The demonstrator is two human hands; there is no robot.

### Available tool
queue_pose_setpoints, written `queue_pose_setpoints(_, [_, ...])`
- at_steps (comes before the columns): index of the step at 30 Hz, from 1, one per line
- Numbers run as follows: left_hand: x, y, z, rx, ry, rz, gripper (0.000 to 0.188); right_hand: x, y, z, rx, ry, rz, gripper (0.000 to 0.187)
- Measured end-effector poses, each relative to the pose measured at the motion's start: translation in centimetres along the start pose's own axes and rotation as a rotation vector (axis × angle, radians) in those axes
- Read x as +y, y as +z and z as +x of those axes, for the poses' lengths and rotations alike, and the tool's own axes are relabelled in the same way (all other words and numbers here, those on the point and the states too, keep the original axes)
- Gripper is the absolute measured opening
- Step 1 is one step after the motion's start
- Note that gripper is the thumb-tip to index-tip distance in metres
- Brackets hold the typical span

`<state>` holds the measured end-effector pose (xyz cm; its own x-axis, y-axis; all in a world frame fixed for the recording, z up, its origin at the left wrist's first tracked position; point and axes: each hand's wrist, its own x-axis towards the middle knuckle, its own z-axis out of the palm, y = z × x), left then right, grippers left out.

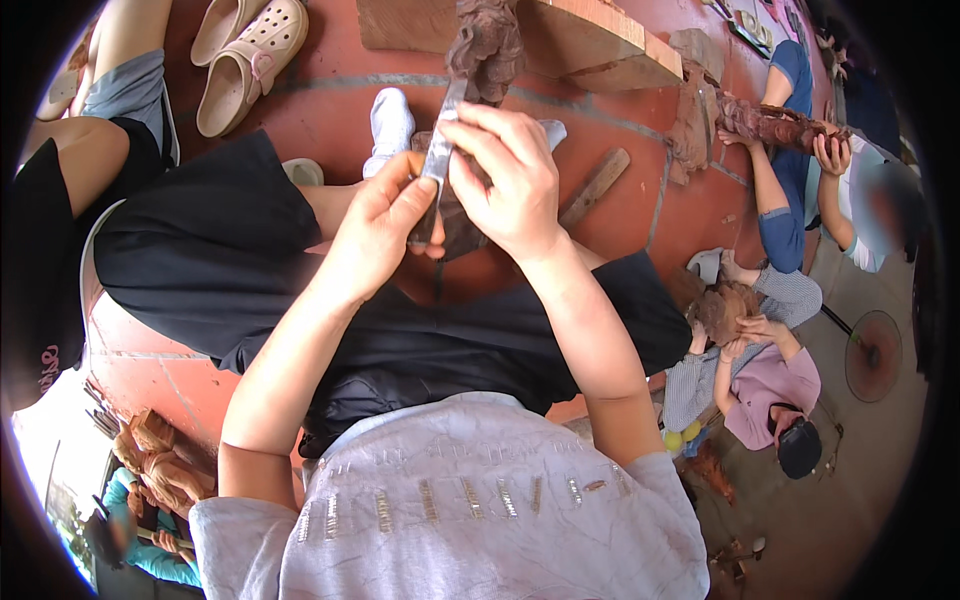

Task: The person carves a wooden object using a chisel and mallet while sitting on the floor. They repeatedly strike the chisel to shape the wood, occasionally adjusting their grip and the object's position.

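In front of my lap, a flat grey strip [436,158], like a blade or folded sandpaper, slants upward between my hands. My left hand [372,228] is closed round its lower part, thumb pressed on the face; a dark end shows below the thumb. The fingers of my right hand [512,180] bend against the strip's upper part and seem to pinch it. Just beyond the strip's far tip is a dark brown carved wooden piece [488,50], whose top leaves the picture. A brown form below my hands is partly hidden.
A thick pale wooden block [600,45] lies at the far side. A loose wooden stick [596,187] rests on the red tiles right of my hands. Beige clogs [255,65] stand far left. Other people handle carved wood at right [770,120] and lower left [165,470]. A fan [873,355] stands at right.
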<state>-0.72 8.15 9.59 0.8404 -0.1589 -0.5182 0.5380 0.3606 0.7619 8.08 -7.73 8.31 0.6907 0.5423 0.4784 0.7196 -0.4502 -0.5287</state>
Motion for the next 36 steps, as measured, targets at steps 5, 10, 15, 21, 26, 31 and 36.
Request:
queue_pose_setpoints(5, [-1.5, -0.3, 0.3, -0.006, -0.032, -0.001, 0.023, 0.1, 0.3, -1.4, -0.053, 0.046, 0.003, 0.029])
queue_pose_setpoints(10, [1.1, 0.3, 0.0, 0.066, 0.010, -0.019, 0.018, 0.1, 0.4, -0.2, -0.026, 0.062, 0.030, 0.028])
queue_pose_setpoints(15, [-1.0, 0.2, -0.4, 0.021, -0.055, 0.059, 0.020, 0.0, 0.4, -2.2, -0.071, 0.086, 0.057, 0.024])
queue_pose_setpoints(21, [2.3, 1.6, 0.8, 0.095, 0.120, 0.099, 0.019, 0.4, -0.1, 1.4, 0.082, 0.029, 0.025, 0.028])
queue_pose_setpoints(26, [0.5, 0.8, 0.9, 0.070, 0.089, 0.095, 0.017, 0.8, 0.6, -0.5, -0.002, 0.038, 0.024, 0.027])
queue_pose_setpoints(31, [3.3, 1.4, 0.7, 0.074, 0.089, 0.109, 0.019, 0.6, -0.4, 1.9, 0.064, -0.003, 0.019, 0.028])
queue_pose_setpoints(36, [0.8, 1.4, 0.9, 0.088, 0.065, 0.019, 0.020, 0.7, 0.3, 0.0, 0.001, 0.047, 0.044, 0.027])
